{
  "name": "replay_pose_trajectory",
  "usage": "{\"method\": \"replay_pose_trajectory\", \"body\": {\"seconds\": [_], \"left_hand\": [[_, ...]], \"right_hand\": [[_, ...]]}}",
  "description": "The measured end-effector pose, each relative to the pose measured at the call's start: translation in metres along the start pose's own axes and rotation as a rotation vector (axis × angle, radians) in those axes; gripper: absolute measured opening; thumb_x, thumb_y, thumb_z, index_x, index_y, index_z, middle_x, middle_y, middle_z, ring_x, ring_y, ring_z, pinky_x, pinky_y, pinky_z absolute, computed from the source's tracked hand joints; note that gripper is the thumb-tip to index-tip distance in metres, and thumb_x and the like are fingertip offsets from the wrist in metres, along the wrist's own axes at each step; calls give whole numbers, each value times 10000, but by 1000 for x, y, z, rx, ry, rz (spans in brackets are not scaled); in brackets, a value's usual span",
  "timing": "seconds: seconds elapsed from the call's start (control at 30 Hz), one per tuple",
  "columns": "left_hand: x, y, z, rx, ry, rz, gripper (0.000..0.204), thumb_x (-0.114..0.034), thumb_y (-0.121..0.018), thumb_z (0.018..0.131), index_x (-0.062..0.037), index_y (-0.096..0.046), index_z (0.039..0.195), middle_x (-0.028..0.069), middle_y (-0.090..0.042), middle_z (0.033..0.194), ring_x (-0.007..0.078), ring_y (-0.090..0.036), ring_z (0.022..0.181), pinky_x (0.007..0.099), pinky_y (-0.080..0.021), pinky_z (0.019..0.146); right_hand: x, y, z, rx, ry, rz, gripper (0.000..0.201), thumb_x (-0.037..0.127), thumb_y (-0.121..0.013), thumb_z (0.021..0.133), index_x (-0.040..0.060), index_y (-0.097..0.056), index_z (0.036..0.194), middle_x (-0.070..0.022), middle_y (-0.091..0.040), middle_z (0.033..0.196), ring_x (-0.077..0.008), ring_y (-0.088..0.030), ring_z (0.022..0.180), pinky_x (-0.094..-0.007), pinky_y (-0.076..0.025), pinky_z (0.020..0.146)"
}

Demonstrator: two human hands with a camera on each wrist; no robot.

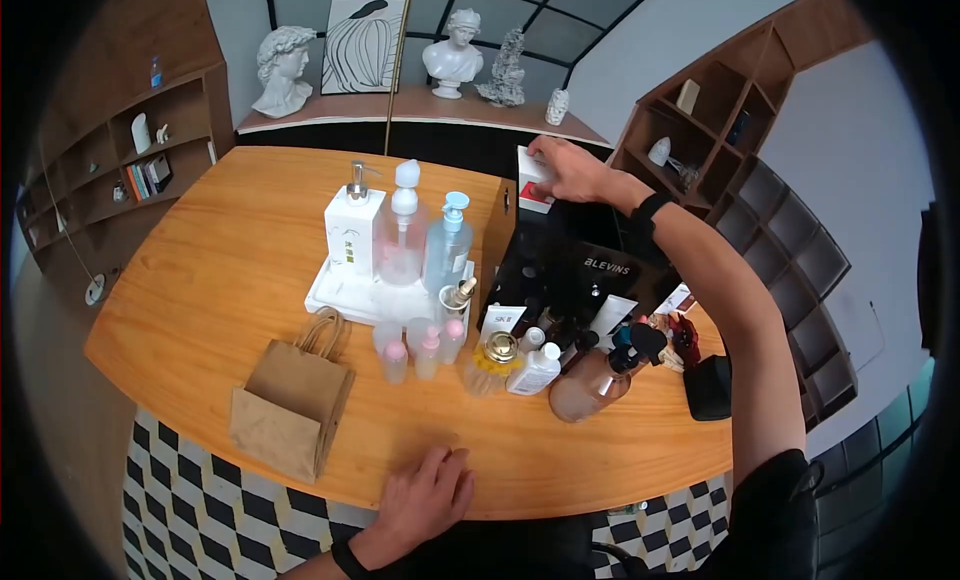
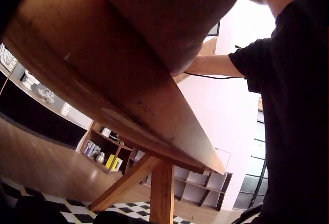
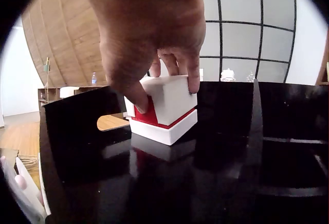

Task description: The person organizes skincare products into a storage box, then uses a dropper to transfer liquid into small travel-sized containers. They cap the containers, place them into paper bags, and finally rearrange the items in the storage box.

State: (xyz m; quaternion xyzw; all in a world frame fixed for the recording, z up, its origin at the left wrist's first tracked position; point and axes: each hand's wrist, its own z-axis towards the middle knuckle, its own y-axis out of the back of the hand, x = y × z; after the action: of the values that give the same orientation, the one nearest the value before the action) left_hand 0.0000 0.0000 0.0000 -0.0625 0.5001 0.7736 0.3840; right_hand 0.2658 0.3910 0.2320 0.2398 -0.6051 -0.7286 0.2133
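My right hand (image 1: 572,170) reaches into the far left corner of a black glossy organizer box (image 1: 640,282) with white lettering on it. Thumb and fingers grip a small white box (image 3: 177,100) with a red band from above. In the right wrist view this box sits within the organizer's black walls, beside a cut-out in the left wall. My left hand (image 1: 425,495) rests palm down at the table's front edge, holding nothing, its fingers loosely bent. From the left wrist view, only the underside of that arm and the table edge show.
A white tray (image 1: 322,298) bears pump bottles left of the organizer. Small pink-capped bottles, a yellow bottle (image 1: 490,370), a brown pump bottle (image 1: 590,385) and tubes crowd its front. A paper bag (image 1: 290,405) lies at the left; a black pouch (image 1: 708,388) stands at the right.
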Motion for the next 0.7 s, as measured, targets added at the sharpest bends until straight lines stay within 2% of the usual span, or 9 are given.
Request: {"method": "replay_pose_trajectory", "body": {"seconds": [0.1, 0.2, 0.23, 0.3, 0.43, 0.5, 0.57, 0.63, 0.7], "left_hand": [[-3, 2, 0, 64, 53, 22, 332, -205, -798, 886, -75, -682, 1169, 114, -642, 1079, 343, -701, 712, 452, -587, 597], [-2, 1, 1, 61, 48, -1, 333, -195, -804, 879, -74, -684, 1165, 122, -649, 1091, 357, -707, 740, 450, -593, 630], [-2, 0, 1, 55, 44, -2, 329, -193, -805, 877, -74, -686, 1160, 123, -649, 1087, 356, -709, 750, 446, -594, 642], [-2, 1, 0, 56, 41, 5, 325, -191, -806, 875, -74, -688, 1155, 124, -649, 1083, 355, -712, 760, 443, -595, 653], [-4, 2, 2, 65, 18, 47, 308, -177, -805, 877, -68, -693, 1142, 125, -652, 1080, 342, -715, 758, 437, -593, 648], [-2, 2, 2, 66, 4, 58, 301, -169, -805, 877, -65, -696, 1137, 125, -654, 1078, 338, -716, 757, 435, -592, 646], [-1, 1, 3, 30, -33, 49, 256, -165, -786, 896, -57, -700, 1111, 106, -643, 1043, 306, -698, 672, 410, -573, 554], [0, 0, 3, 25, -42, 58, 254, -161, -787, 893, -56, -700, 1107, 111, -647, 1042, 310, -699, 676, 413, -573, 560], [-2, 1, 3, 26, -50, 65, 251, -157, -788, 891, -55, -700, 1104, 116, -652, 1040, 315, -699, 679, 415, -574, 566]], "right_hand": [[2, -1, -6, -47, -9, -20, 557, 342, -828, 881, 43, -590, 1286, -223, -634, 1292, -393, -594, 1287, -466, -492, 1090], [-8, -10, -13, -266, 167, -133, 371, 290, -803, 889, 44, -673, 1135, -154, -644, 1228, -371, -628, 1226, -450, -524, 1038], [-4, -8, -16, -267, 160, -130, 371, 290, -803, 889, 44, -673, 1135, -154, -644, 1228, -371, -628, 1226, -450, -524, 1038], [13, -1, -20, -162, 15, -163, 357, 272, -789, 900, 50, -673, 1154, -151, -658, 1206, -370, -653, 1190, -473, -542, 999], [13, -3, -21, -167, -10, -189, 331, 246, -779, 914, 54, -680, 1164, -160, -684, 1207, -385, -699, 1114, -494, -565, 941], [13, -3, -22, -177, -9, -166, 337, 244, -788, 913, 47, -681, 1164, -175, -687, 1210, -397, -708, 1093, -501, -568, 941], [13, -6, -21, -179, -20, -114, 339, 242, -798, 910, 35, -680, 1150, -183, -684, 1219, -405, -702, 1111, -508, -564, 957], [11, -5, -17, -184, -38, -84, 366, 260, -811, 902, 27, -699, 1162, -195, -700, 1204, -413, -698, 1133, -500, -560, 983], [6, -1, -16, -83, -28, -77, 417, 283, -816, 901, 32, -720, 1220, -204, -727, 1200, -409, -695, 1164, -477, -555, 1017]]}}
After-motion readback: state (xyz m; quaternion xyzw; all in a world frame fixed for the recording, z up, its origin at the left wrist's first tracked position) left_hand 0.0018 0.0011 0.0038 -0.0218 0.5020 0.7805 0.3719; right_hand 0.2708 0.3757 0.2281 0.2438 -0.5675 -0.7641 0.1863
